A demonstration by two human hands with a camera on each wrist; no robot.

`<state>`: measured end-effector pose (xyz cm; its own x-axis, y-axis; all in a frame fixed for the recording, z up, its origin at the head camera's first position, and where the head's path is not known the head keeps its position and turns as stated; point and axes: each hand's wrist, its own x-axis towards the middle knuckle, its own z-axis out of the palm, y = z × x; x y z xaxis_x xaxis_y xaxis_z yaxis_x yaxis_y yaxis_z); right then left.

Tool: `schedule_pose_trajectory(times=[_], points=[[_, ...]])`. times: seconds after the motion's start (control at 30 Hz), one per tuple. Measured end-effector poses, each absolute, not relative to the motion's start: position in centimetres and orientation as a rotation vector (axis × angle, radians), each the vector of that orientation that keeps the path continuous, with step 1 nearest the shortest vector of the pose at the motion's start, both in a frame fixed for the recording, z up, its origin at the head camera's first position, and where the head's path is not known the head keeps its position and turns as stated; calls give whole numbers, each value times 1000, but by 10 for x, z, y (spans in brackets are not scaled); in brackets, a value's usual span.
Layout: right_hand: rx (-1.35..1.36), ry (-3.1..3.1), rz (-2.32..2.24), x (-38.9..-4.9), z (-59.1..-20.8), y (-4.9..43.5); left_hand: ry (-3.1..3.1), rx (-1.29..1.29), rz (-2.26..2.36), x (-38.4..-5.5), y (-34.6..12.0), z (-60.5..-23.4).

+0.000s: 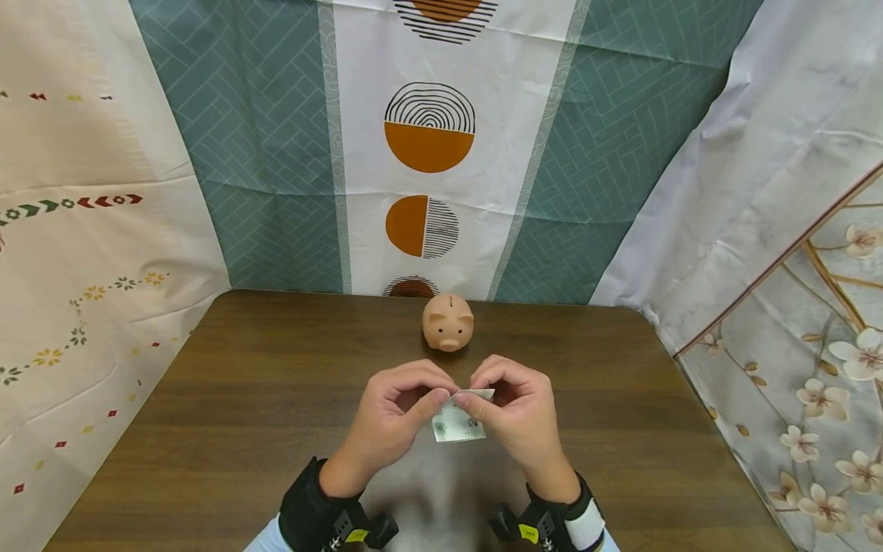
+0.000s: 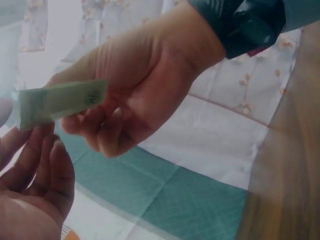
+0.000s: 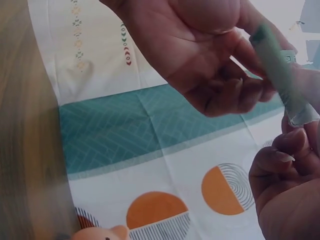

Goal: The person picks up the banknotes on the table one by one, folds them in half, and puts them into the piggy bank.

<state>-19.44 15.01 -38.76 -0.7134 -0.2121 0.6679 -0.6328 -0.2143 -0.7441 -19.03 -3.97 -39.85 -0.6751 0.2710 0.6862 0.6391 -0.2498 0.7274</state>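
A green-and-white folded banknote [image 1: 457, 426] is held up above the table between both hands. My left hand [image 1: 388, 414] pinches its upper left side with thumb and fingers. The right hand [image 1: 522, 409] pinches the upper right side, with the thumb across the near face. In the left wrist view the banknote [image 2: 65, 102] appears as a narrow folded strip between the fingers. Seen from the right wrist, the note [image 3: 280, 75] is slanted and partly blurred. Beyond the hands a peach-coloured piggy bank [image 1: 448, 326] stands facing me, its dark slot on top.
The brown wooden table [image 1: 290, 368] reaches back to a teal and white patterned cloth [image 1: 276, 153]. Cream cloth with coloured motifs [image 1: 90, 253] hangs at the left, floral cloth [image 1: 779, 307] at the right. Both wrists wear black straps with cameras.
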Motion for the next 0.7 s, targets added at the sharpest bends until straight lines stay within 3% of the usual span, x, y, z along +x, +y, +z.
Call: schedule_pose_trajectory(times=[0.7], points=[[1112,-1930,1818,-192,-382,153,-1846,-1027,-1970,-190,-44,-394]])
